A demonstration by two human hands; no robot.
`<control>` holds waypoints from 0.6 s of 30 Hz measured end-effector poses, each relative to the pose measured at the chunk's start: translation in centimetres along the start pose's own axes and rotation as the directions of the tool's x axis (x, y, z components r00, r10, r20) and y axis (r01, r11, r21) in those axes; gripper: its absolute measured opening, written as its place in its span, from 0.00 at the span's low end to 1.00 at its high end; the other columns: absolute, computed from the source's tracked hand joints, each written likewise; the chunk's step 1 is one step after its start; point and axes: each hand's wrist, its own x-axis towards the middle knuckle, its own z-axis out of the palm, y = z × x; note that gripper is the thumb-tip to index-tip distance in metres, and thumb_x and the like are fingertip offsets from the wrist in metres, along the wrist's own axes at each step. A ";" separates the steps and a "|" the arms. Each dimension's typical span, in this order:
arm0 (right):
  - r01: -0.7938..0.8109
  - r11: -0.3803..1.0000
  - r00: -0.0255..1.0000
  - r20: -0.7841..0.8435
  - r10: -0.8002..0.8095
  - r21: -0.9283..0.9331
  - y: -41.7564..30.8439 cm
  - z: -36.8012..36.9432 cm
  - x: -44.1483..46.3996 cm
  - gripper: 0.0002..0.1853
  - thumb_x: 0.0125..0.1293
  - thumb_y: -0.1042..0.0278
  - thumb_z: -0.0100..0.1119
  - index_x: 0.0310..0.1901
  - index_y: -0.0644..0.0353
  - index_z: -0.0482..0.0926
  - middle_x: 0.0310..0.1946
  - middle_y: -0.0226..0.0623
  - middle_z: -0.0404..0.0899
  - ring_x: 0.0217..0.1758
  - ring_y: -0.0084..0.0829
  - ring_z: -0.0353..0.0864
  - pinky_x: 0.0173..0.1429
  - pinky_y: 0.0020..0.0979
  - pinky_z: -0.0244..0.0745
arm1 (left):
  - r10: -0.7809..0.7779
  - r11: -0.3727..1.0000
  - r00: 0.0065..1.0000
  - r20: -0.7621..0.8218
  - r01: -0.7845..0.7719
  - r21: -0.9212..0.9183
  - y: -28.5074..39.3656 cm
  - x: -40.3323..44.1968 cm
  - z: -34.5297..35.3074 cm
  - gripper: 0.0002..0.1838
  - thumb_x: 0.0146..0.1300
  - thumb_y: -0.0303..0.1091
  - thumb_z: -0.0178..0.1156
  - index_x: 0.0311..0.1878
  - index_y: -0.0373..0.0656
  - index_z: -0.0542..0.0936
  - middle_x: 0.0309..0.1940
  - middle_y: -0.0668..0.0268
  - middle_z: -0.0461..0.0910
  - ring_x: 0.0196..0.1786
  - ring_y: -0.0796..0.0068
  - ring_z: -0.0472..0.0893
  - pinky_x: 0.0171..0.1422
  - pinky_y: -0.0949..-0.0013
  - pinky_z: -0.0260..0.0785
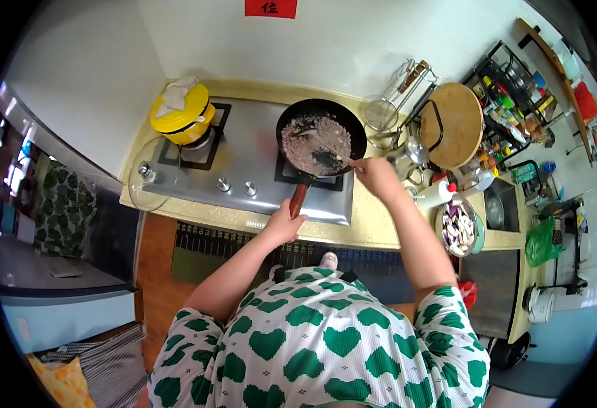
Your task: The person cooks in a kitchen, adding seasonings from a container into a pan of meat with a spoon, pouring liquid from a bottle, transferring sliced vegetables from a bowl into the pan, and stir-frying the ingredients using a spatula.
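Clamped the wooden handle (298, 200) of the black frying pan (321, 107) in the left hand (284, 224), probably to steady against stirring. Pinched the metal spatula (307, 132) by its near end in the right hand (378, 177), above the pan's right front rim, with its far end down in the minced meat (334, 131). Saw the pan over the right burner (286, 171), with its handle toward the body, likely for easy reach. Noted room for moving leftward across the steel cooktop (247, 139), up to the yellow pot (188, 117). Found it tighter rightward, between wire strainer (381, 114) and red-capped bottle (437, 194). Noted the glass lid (164, 178) at the counter's (387, 232) left front edge.
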 end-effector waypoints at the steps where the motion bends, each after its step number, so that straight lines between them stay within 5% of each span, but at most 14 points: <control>1: -0.069 0.997 0.993 0.099 0.066 0.018 -2.1 -3.3 -1.1 0.17 0.66 0.71 0.63 0.55 0.49 0.89 0.46 0.50 0.88 0.48 0.47 0.88 0.59 0.41 0.82 | 0.009 1.000 1.000 0.001 -0.009 -0.015 0.1 -0.2 -0.1 0.34 0.72 0.40 0.63 0.73 0.39 0.60 0.43 0.56 0.80 0.24 0.70 0.82 0.29 0.67 0.79; 9: -0.016 0.956 0.949 0.295 0.106 -0.294 -4.0 -14.0 -5.1 0.18 0.60 0.73 0.63 0.51 0.48 0.91 0.41 0.46 0.88 0.45 0.46 0.87 0.54 0.42 0.82 | 0.002 1.000 1.000 -0.003 -0.002 0.012 0.3 -0.2 -0.1 0.35 0.72 0.40 0.63 0.75 0.39 0.59 0.43 0.55 0.81 0.24 0.70 0.83 0.29 0.66 0.80; 10: 0.110 0.949 0.973 0.227 -0.042 -0.296 -2.7 -12.0 -4.6 0.15 0.63 0.71 0.64 0.51 0.50 0.90 0.39 0.48 0.88 0.41 0.47 0.87 0.51 0.43 0.81 | -0.007 1.000 1.000 -0.005 0.007 0.023 0.5 -0.3 -0.1 0.35 0.72 0.40 0.63 0.75 0.40 0.59 0.43 0.55 0.82 0.24 0.70 0.83 0.29 0.66 0.80; 18: -0.054 0.997 0.996 -0.066 0.057 0.046 0.4 -2.0 0.3 0.15 0.66 0.69 0.61 0.52 0.53 0.89 0.44 0.52 0.87 0.49 0.52 0.86 0.57 0.44 0.81 | -0.016 0.999 0.999 -0.033 0.018 0.048 1.0 -0.6 0.2 0.35 0.74 0.41 0.62 0.75 0.39 0.58 0.40 0.59 0.78 0.25 0.72 0.81 0.29 0.68 0.78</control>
